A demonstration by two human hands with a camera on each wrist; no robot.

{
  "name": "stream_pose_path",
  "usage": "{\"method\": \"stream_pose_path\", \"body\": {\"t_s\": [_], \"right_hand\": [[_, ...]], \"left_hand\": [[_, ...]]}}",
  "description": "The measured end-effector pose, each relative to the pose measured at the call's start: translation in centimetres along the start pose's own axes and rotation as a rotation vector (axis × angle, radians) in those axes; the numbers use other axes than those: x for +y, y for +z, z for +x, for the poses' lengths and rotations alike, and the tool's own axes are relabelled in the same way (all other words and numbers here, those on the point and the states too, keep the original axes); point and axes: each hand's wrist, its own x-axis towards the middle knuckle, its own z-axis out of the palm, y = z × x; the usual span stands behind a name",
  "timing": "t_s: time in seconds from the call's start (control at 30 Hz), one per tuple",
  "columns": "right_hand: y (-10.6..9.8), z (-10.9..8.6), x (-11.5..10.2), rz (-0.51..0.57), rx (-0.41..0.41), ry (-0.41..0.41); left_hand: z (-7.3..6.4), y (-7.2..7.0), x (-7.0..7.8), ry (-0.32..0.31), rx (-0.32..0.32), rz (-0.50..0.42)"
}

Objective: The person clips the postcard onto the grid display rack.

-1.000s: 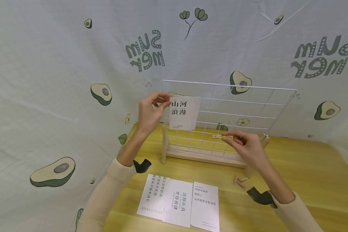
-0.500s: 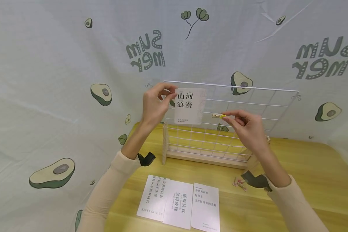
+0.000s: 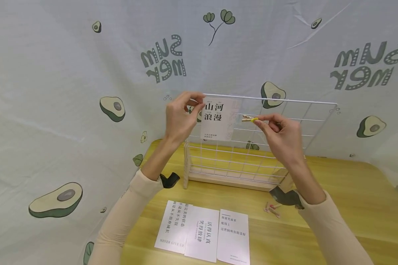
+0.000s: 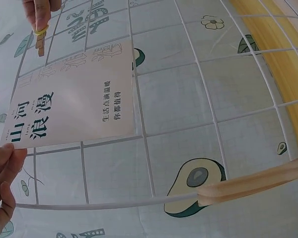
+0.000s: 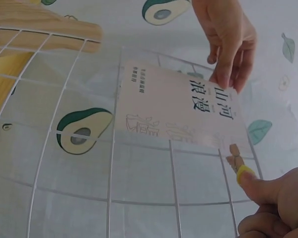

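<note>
My left hand point(image 3: 183, 117) pinches the upper left corner of a white card point(image 3: 217, 129) printed with large dark Chinese characters. The card stands upright in front of the white wire grid point(image 3: 313, 119), near its top rail at the left. In my right hand point(image 3: 282, 138), thumb and forefinger pinch a small wooden clothespin point(image 3: 248, 118) with a yellow piece on it. Its tip points left toward the card's right edge. From the right wrist view, the clothespin point(image 5: 235, 157) looks close to the card's edge; whether they touch I cannot tell.
Three printed cards point(image 3: 201, 233) lie side by side on the yellow wood-grain table point(image 3: 345, 198). Several small clothespins point(image 3: 272, 209) are heaped to their right. The grid stands on a wooden base point(image 3: 232, 177); a patterned cloth point(image 3: 59, 129) hangs behind.
My left hand has raised the card and shifted it slightly right, up to near the grid's top rail. My right hand has lifted the clothespin from low on the grid to the card's height.
</note>
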Motion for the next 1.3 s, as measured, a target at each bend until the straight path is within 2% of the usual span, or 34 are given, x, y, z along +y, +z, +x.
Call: {"method": "stream_pose_path", "body": {"t_s": [0.2, 0.6, 0.9, 1.1, 1.3], "right_hand": [[0.3, 0.7, -0.2, -0.023, 0.040, 0.040], [0.9, 1.6, -0.4, 0.015, -0.029, 0.086], [1.2, 2.0, -0.6, 0.039, -0.033, 0.118], [1.1, 2.0, -0.6, 0.052, -0.034, 0.145], [1.2, 1.9, -0.6, 0.035, -0.039, 0.131]], "left_hand": [[0.2, 0.4, 0.1, 0.016, 0.027, 0.003], [0.3, 1.1, 0.0, 0.058, 0.063, 0.008], [0.1, 1.5, 0.0, 0.109, 0.072, 0.047], [0.1, 1.6, 0.1, 0.112, 0.066, 0.049], [-0.1, 1.6, 0.1, 0.106, 0.086, 0.103]]}}
